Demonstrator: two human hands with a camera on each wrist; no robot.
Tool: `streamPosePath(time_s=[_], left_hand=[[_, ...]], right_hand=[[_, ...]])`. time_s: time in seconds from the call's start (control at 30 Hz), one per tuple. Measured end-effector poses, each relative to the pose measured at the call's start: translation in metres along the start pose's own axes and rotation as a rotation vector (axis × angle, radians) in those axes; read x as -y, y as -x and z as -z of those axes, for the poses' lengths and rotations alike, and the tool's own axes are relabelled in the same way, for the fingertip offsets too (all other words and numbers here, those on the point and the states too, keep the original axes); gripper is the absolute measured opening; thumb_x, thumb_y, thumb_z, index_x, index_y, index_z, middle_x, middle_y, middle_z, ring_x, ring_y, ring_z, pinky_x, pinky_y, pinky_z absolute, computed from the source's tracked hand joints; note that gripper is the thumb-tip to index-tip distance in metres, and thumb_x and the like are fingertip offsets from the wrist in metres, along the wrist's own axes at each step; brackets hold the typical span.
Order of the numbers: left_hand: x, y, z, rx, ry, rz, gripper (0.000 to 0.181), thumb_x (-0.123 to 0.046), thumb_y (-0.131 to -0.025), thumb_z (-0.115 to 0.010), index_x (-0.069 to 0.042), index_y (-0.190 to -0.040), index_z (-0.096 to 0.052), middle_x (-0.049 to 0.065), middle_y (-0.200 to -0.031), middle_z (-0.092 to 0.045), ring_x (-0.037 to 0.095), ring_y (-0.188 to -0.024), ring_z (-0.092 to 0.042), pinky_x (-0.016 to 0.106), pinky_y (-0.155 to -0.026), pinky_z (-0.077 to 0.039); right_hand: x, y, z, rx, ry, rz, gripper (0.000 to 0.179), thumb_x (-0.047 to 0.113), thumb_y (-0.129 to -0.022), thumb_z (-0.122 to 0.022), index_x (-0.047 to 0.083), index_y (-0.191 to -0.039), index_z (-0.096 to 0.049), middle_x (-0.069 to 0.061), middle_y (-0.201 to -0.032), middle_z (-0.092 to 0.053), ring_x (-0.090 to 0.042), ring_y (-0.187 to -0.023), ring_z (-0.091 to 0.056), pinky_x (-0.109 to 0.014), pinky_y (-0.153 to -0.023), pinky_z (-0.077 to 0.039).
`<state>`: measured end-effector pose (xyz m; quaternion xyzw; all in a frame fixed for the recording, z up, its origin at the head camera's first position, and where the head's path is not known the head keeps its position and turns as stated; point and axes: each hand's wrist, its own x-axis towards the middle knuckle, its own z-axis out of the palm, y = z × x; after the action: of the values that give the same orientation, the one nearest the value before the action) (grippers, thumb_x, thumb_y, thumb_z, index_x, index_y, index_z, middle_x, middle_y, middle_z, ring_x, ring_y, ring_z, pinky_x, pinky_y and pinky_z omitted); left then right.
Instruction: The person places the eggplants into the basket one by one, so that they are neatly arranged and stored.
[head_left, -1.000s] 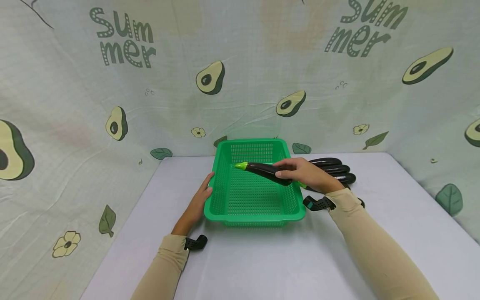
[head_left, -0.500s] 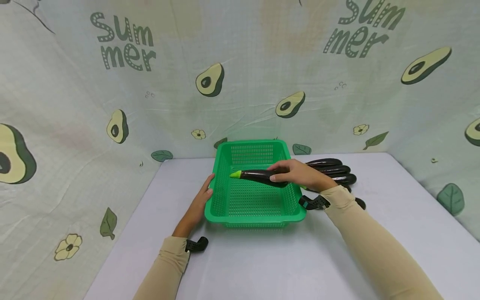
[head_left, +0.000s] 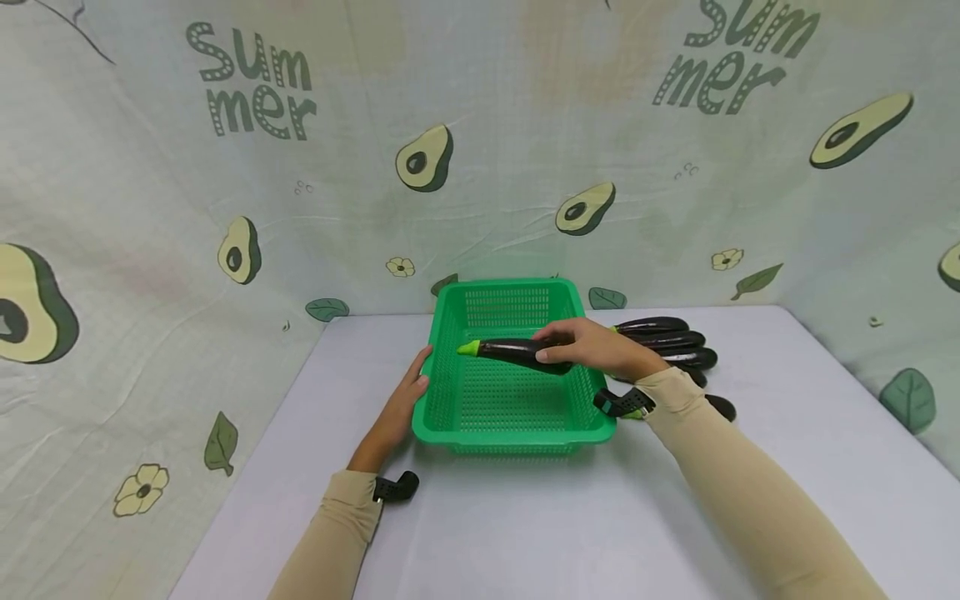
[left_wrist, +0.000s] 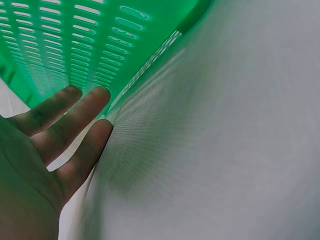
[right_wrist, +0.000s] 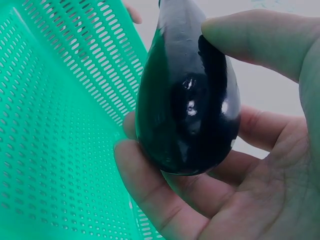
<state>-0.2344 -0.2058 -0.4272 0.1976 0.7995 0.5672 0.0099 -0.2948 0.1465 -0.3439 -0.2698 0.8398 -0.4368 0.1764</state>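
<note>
My right hand (head_left: 592, 346) pinches a dark, glossy eggplant (head_left: 506, 352) near its rounded end, over the green plastic basket (head_left: 517, 437). The eggplant's green stem end points left. In the right wrist view the thumb lies on one side of the eggplant (right_wrist: 187, 100) and the fingers (right_wrist: 155, 187) curl round the other. My left hand (head_left: 397, 408) rests against the basket's left side. In the left wrist view its fingers (left_wrist: 75, 110) are nearly straight, with the fingertips at the slotted outer wall of the basket (left_wrist: 100, 45).
Several eggplants (head_left: 667, 340) lie together on the table right of the basket, partly hidden behind the right hand. Another eggplant (head_left: 722, 407) lies nearer, mostly covered by the right forearm. A printed cloth (head_left: 495, 125) hangs behind the white table (head_left: 487, 525).
My right hand has moved slightly left and down with the eggplant, which now lies more level. My left hand has stayed at the basket's side.
</note>
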Motion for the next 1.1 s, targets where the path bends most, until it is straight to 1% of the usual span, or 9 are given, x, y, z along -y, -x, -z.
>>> streamPosePath(time_s=[0.17,0.23,0.33,0.4,0.5,0.7,0.77,0.9,1.1], left_hand=[[0.028,-0.007,-0.001,-0.026,0.003,-0.008,0.056,-0.021,-0.11,-0.025,-0.015,-0.163,-0.008,0.012,-0.167,-0.003,0.032,-0.152,-0.003,0.059,-0.118,-0.007],[0.034,-0.008,-0.001,-0.039,0.001,-0.018,0.056,-0.024,-0.11,-0.026,-0.018,-0.163,-0.009,0.01,-0.167,-0.005,0.03,-0.152,-0.004,0.059,-0.118,-0.007],[0.037,-0.008,-0.003,-0.042,0.017,-0.03,0.056,-0.027,-0.11,-0.027,-0.021,-0.163,-0.011,0.008,-0.167,-0.007,0.029,-0.152,-0.006,0.059,-0.118,-0.007],[0.037,-0.009,-0.003,-0.036,0.025,-0.03,0.056,-0.028,-0.11,-0.028,-0.023,-0.163,-0.012,0.006,-0.167,-0.007,0.027,-0.152,-0.006,0.058,-0.118,-0.008],[0.032,-0.008,-0.003,-0.031,0.022,-0.019,0.056,-0.029,-0.111,-0.027,-0.021,-0.163,-0.011,0.007,-0.167,-0.006,0.028,-0.152,-0.005,0.057,-0.118,-0.008],[0.007,-0.002,0.0,-0.016,0.005,-0.024,0.056,-0.019,-0.11,-0.027,-0.008,-0.162,-0.009,0.017,-0.166,-0.006,0.035,-0.151,-0.005,0.06,-0.117,-0.008],[0.001,-0.001,0.001,-0.002,-0.006,-0.021,0.056,-0.018,-0.11,-0.027,-0.006,-0.162,-0.009,0.018,-0.166,-0.006,0.035,-0.151,-0.006,0.059,-0.118,-0.01],[-0.002,0.0,0.001,0.009,-0.015,-0.005,0.056,-0.019,-0.11,-0.027,-0.008,-0.162,-0.008,0.017,-0.166,-0.006,0.033,-0.151,-0.006,0.057,-0.118,-0.011],[-0.002,0.001,0.002,-0.001,-0.017,-0.009,0.056,-0.021,-0.11,-0.028,-0.008,-0.162,-0.009,0.017,-0.166,-0.006,0.034,-0.151,-0.006,0.058,-0.118,-0.01]], right_hand=[[0.001,-0.004,-0.001,0.015,0.002,0.001,0.054,0.043,-0.093,-0.071,0.015,-0.138,-0.06,-0.006,-0.144,-0.052,-0.027,-0.131,-0.05,-0.05,-0.103,-0.043],[0.002,-0.005,-0.002,0.02,-0.013,0.008,0.053,0.041,-0.093,-0.071,0.014,-0.138,-0.06,-0.007,-0.143,-0.053,-0.028,-0.13,-0.05,-0.05,-0.102,-0.044],[0.002,-0.006,-0.003,0.027,-0.031,0.015,0.053,0.039,-0.094,-0.071,0.011,-0.138,-0.059,-0.009,-0.143,-0.053,-0.03,-0.129,-0.05,-0.049,-0.101,-0.044],[0.002,-0.007,-0.003,0.029,-0.036,0.016,0.053,0.038,-0.094,-0.072,0.011,-0.138,-0.059,-0.009,-0.142,-0.053,-0.031,-0.128,-0.05,-0.049,-0.1,-0.045],[0.002,-0.009,-0.002,0.039,-0.043,0.016,0.054,0.038,-0.093,-0.073,0.011,-0.137,-0.06,-0.008,-0.142,-0.054,-0.029,-0.128,-0.051,-0.048,-0.1,-0.045],[0.002,-0.017,-0.004,0.079,-0.057,0.018,0.054,0.038,-0.091,-0.075,0.012,-0.136,-0.061,-0.007,-0.135,-0.058,-0.025,-0.121,-0.055,-0.045,-0.097,-0.048],[0.003,-0.019,-0.005,0.091,-0.052,0.014,0.052,0.037,-0.091,-0.076,0.012,-0.135,-0.061,-0.007,-0.132,-0.06,-0.025,-0.118,-0.057,-0.044,-0.096,-0.049],[0.005,-0.019,-0.008,0.104,-0.053,-0.005,0.05,0.035,-0.09,-0.076,0.012,-0.133,-0.062,-0.007,-0.13,-0.061,-0.025,-0.117,-0.056,-0.044,-0.095,-0.049],[0.008,-0.022,-0.012,0.133,-0.008,-0.011,0.049,0.036,-0.089,-0.078,0.014,-0.13,-0.064,-0.006,-0.135,-0.059,-0.026,-0.128,-0.051,-0.047,-0.102,-0.044]])
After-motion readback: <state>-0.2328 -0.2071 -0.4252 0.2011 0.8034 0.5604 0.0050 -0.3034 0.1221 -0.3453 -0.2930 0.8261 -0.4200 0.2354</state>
